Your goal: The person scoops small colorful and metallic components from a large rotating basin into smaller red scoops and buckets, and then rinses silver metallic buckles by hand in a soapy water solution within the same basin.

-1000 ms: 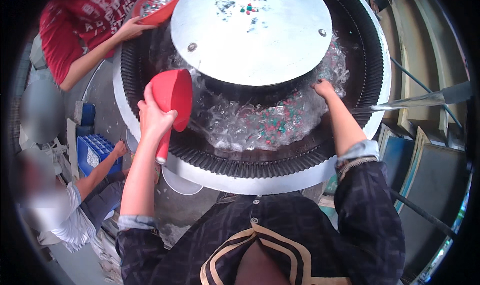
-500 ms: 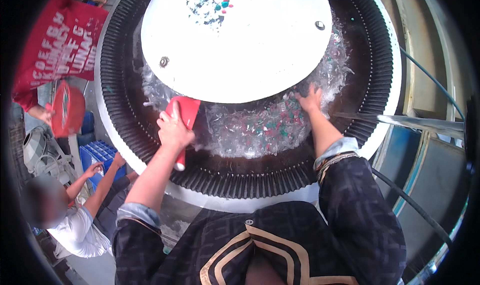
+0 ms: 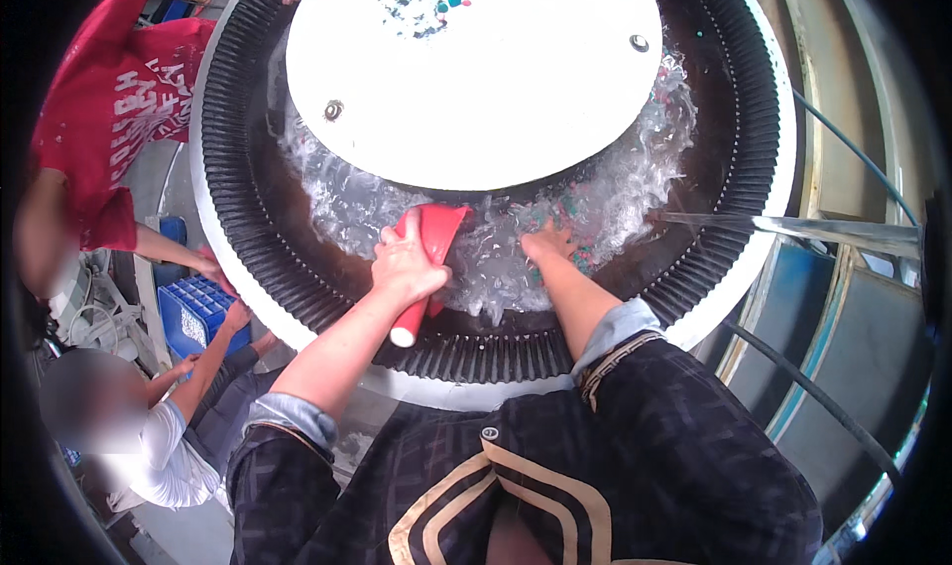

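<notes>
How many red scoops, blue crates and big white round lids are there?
Red scoop, held in the left hand: 1
Blue crate: 1
White round lid: 1
Total: 3

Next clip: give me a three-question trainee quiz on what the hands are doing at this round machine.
1. True or false: the left hand grips a red scoop.
2. Where is the right hand? A) on the white disc B) in the heap of clear plastic bits C) on the ribbed black ring
3. Fill in: the crate at lower left is ___.

Key: 1 true; 2 B; 3 blue.
</notes>
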### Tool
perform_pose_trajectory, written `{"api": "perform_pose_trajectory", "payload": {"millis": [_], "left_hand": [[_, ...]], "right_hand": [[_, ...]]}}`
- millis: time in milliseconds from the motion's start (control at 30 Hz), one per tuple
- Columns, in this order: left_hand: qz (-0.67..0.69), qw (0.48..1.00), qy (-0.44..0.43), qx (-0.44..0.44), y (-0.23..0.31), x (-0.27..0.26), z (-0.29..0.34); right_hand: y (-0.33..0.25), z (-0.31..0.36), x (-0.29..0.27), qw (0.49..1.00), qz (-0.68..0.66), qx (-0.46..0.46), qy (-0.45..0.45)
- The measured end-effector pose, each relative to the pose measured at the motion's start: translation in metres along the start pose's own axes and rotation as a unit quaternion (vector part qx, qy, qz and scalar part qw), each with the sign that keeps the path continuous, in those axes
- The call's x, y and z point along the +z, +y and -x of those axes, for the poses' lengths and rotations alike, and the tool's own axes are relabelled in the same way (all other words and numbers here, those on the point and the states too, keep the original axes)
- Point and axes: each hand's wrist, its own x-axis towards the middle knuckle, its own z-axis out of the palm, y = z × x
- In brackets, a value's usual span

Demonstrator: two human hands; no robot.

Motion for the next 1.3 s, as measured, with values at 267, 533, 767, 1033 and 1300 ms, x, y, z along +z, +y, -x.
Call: {"api": "perform_pose_trajectory", "payload": {"millis": [267, 533, 767, 1033, 1300], "left_hand": [[0.024, 0.999, -0.006, 0.037, 0.01, 0.001, 0.006], [0.248, 0.958, -0.094, 0.109, -0.02, 0.036, -0.046], [0.492, 0.806, -0.303, 0.129, -0.048, 0.039, -0.051], [0.172, 0.939, -0.223, 0.199, -0.069, 0.004, -0.103], [-0.174, 0.978, -0.071, 0.087, -0.097, -0.002, -0.117]], "right_hand": [[-0.025, 0.036, 0.087, 0.915, -0.395, -0.003, -0.085], [-0.06, 0.034, 0.137, 0.914, -0.297, -0.047, -0.273], [0.0, -0.027, -0.076, 0.851, 0.398, -0.343, -0.029], [0.032, -0.054, -0.09, 0.921, 0.263, -0.289, 0.004], [0.037, 0.065, -0.118, 0.917, 0.268, -0.294, 0.033]]}}
